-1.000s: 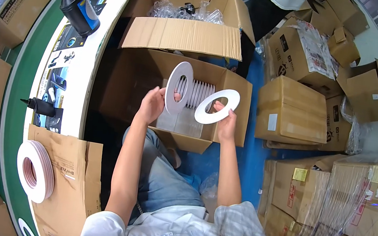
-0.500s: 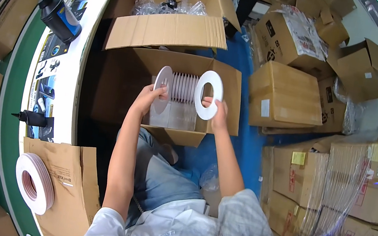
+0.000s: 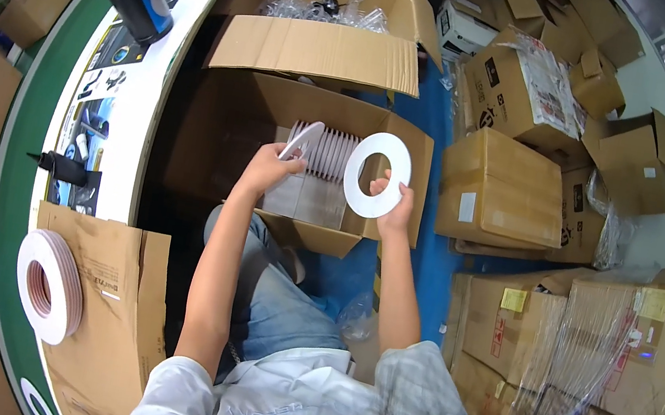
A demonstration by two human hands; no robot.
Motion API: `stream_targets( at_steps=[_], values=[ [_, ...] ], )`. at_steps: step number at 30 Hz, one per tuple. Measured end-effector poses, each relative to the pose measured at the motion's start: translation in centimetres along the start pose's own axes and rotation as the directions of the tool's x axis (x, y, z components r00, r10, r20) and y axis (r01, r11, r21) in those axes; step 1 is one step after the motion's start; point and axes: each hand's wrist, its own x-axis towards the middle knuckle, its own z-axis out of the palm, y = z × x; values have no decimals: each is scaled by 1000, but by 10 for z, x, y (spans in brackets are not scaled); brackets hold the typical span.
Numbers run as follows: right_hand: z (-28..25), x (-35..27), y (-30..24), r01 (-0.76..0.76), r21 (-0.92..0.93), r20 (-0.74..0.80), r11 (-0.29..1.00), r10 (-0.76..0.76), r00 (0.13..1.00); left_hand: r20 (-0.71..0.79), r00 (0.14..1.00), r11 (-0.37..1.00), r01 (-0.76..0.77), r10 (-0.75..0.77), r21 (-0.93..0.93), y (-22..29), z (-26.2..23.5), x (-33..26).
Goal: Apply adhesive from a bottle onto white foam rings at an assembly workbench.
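Observation:
My left hand (image 3: 270, 171) pinches a flat white ring (image 3: 300, 141), which is tilted almost edge-on. In my right hand (image 3: 397, 208) is a second white ring (image 3: 357, 191), gripped at its lower right rim with its broad face and round hole showing. Both hands are over the near part of an open cardboard box (image 3: 229, 115). Behind the two rings, a row of several upright white rings (image 3: 331, 154) stands inside the box. Beneath that row is a pale, see-through panel or sleeve (image 3: 311, 201); its exact kind is unclear.
Another open carton (image 3: 315, 51) with clear plastic pieces stands beyond. At left runs a white bench (image 3: 135, 100) with dark bottles (image 3: 134, 3). A stack of white rings (image 3: 75, 288) lies on a cardboard box (image 3: 94, 344). Closed cartons (image 3: 511, 193) line the right.
The ring in my left hand has turned from showing its face to nearly edge-on. My right hand's ring has shifted slightly right and faces up more fully. The whole view has shifted a little.

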Motion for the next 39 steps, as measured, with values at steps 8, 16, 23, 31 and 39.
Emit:
stream_targets(
  at_steps=[8, 16, 23, 31, 39],
  values=[
    [7, 3, -21, -119, -95, 237, 988, 138, 962, -25, 1000, 999, 16, -17, -39, -9, 7, -4],
    [56, -9, -42, 460, -313, 345, 831, -352, 870, -106, 993, 998, -58, 55, -25, -24, 2, -1],
    [68, -18, -95, 583, -307, 603, 752, -320, 731, -122, 989, 995, -91, 86, -30, -29, -6, 1],
    [41, 26, -40, 53, -408, 161, 911, 14, 987, -81, 989, 989, -131, 126, -68, -7, 5, -3],
    [41, 11, -49, 58, -304, 65, 951, -40, 997, -81, 980, 983, -183, 181, -18, -7, 6, -5]
  ],
)
